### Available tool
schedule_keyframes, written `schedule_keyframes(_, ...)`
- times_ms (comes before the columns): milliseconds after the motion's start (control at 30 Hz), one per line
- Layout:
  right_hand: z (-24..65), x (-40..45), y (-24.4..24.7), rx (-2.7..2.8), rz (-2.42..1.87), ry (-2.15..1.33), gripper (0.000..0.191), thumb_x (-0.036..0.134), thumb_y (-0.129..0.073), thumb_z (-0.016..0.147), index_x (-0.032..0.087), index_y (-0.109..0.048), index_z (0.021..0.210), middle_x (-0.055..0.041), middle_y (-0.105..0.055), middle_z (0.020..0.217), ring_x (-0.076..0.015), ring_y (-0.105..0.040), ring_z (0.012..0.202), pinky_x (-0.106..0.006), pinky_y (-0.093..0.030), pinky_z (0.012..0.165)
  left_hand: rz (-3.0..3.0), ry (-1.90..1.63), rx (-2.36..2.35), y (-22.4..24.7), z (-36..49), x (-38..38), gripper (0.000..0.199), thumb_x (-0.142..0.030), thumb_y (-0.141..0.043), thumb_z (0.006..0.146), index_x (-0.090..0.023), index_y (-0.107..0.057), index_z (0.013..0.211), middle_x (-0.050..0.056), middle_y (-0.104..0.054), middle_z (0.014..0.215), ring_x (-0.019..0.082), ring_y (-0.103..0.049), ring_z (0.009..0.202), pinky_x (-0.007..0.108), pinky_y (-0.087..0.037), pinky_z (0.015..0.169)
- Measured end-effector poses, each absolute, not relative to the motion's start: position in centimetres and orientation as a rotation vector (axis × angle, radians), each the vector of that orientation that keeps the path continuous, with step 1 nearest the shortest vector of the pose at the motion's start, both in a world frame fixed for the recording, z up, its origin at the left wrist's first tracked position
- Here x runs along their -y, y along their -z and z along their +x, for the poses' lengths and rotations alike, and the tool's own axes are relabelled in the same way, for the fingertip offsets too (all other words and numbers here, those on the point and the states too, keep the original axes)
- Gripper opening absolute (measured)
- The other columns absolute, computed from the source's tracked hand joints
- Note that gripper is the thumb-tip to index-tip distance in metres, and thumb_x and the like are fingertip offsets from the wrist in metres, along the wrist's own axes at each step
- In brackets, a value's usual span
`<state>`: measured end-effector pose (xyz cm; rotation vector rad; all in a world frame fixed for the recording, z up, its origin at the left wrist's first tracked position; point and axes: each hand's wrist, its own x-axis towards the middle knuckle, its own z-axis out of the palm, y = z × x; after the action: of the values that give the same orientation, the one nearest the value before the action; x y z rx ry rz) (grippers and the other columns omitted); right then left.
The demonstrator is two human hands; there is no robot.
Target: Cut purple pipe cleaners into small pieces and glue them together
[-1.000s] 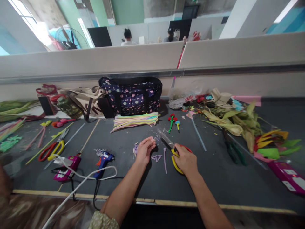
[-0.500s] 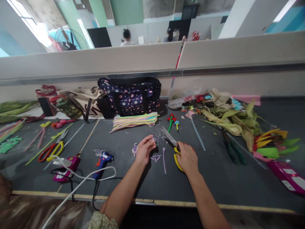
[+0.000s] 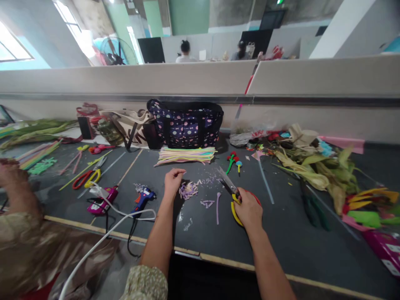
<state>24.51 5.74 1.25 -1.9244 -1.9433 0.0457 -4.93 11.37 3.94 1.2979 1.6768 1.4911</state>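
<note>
My right hand is closed around the yellow-and-red handles of a pair of scissors, whose blades point up and to the left. Thumb and fingertips of my left hand are pressed together, with a tiny pale bit at the tips that is too small to name. Just right of that hand lies a pile of short lilac and white cut pieces. A few lilac pieces and a longer lilac strip rest between my hands. Fine lilac fluff is scattered near the blade tips.
A bundle of pastel pipe cleaners lies before a patterned bag. Left are a blue glue gun, its white cable and more scissors. Pliers and dried husks lie right. A co-worker's arm is at far left.
My left hand has moved left, away from the scissors, uncovering the pile of cut pieces. The scissors stay in my right hand. The view has swung left, bringing in a co-worker's arm.
</note>
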Motion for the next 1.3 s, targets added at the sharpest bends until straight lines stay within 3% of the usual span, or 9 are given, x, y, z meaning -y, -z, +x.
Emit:
schedule_keyframes(167, 24.7, -5.8, -1.1, 1.904, -1.890, -0.060, 0.028, 0.016, -0.055, 0.073, 0.024, -0.055, 0.100, 0.0011, -0.055, 0.079, -0.0130, -0.050, 0.075, -0.023, -0.029, 0.061, 1.623, -0.992, -1.710, -3.2, -5.2, -11.3, 0.024, -0.010, -0.050, 0.064, -0.020, -0.071, 0.062, 0.002, -0.067, 0.069, 0.016, -0.058, 0.067, 0.025, -0.042, 0.067)
schedule_keyframes(400, 24.6, -5.7, -0.9, 1.853, -1.847, -0.080, 0.031, 0.016, -0.057, 0.072, 0.024, -0.056, 0.102, 0.0021, -0.055, 0.080, -0.0121, -0.049, 0.075, -0.023, -0.029, 0.063, 1.705, -1.307, -1.731, -4.5, -3.2, -11.1, 0.020, -0.019, -0.053, 0.073, -0.020, -0.070, 0.083, 0.002, -0.065, 0.078, 0.012, -0.049, 0.059, 0.023, -0.038, 0.061)
schedule_keyframes(733, 24.3, -5.4, -1.9, 1.812, -1.854, -0.141, 0.030, 0.019, -0.060, 0.072, 0.027, -0.057, 0.102, 0.0032, -0.059, 0.084, -0.0109, -0.053, 0.073, -0.022, -0.027, 0.058, 2.172, -0.606, -1.148, -5.5, 0.5, -8.7, 0.010, -0.021, -0.060, 0.073, -0.022, -0.069, 0.076, 0.001, -0.066, 0.077, 0.017, -0.056, 0.082, 0.025, -0.038, 0.077)
schedule_keyframes(1100, 24.3, -5.5, -1.7, 1.807, -1.863, -0.166, 0.029, 0.021, -0.061, 0.073, 0.027, -0.058, 0.101, 0.0036, -0.060, 0.083, -0.0101, -0.053, 0.070, -0.021, -0.027, 0.056, 2.261, -0.355, -1.237, -5.4, 0.5, -8.6, 0.008, -0.026, -0.066, 0.070, -0.023, -0.070, 0.075, 0.002, -0.065, 0.074, 0.018, -0.056, 0.078, 0.026, -0.036, 0.070)
schedule_keyframes(1300, 24.3, -5.4, -1.9, 1.803, -1.861, -0.195, 0.030, 0.020, -0.060, 0.073, 0.027, -0.058, 0.102, 0.0038, -0.060, 0.083, -0.0105, -0.054, 0.072, -0.021, -0.029, 0.057, 2.251, -0.376, -1.168, -5.8, 0.6, -8.4, 0.011, -0.021, -0.059, 0.073, -0.022, -0.069, 0.071, 0.003, -0.066, 0.076, 0.018, -0.057, 0.080, 0.026, -0.037, 0.075)
